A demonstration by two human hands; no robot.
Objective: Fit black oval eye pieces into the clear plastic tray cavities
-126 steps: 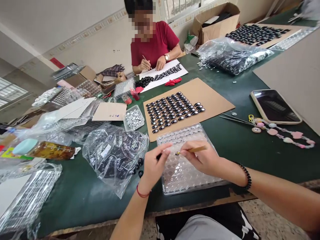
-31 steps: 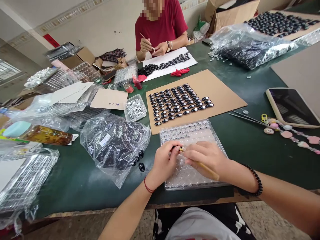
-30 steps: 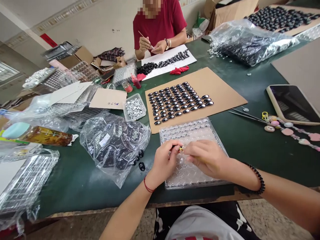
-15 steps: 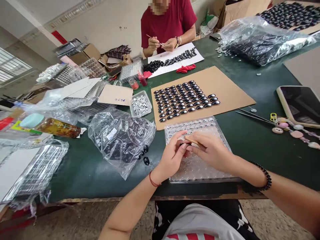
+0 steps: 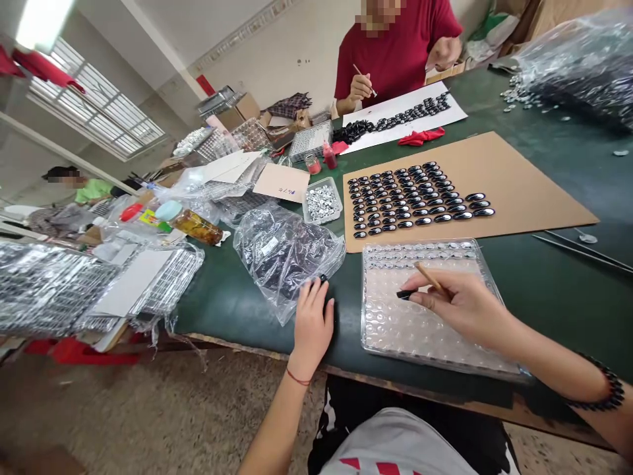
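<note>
My right hand (image 5: 448,300) is closed over the clear plastic tray (image 5: 415,323), pinching a small glossy black piece (image 5: 406,294) at its fingertips. A thin wooden stick (image 5: 429,277) is also gripped in it, pointing up and left. Fingers stretched out, my left hand (image 5: 312,323) lies on the green table beside the clear plastic bag (image 5: 277,247) of black pieces. Its fingertips reach a loose black piece (image 5: 323,278) at the bag's edge; other loose pieces there are hidden under the hand. Silvery discs fill the tray's back rows.
Behind the tray, a brown board (image 5: 524,191) carries rows of shiny black pieces. A tub of silvery discs (image 5: 322,203) stands left of it. Tweezers (image 5: 588,253) lie at the right. Across the table a co-worker (image 5: 390,59) in red holds a stick. Packed sheets (image 5: 163,280) are stacked left.
My hands have parted. The left has moved left to the loose pieces by the bag; the right still holds the stick and now shows a black piece. My view has turned left.
</note>
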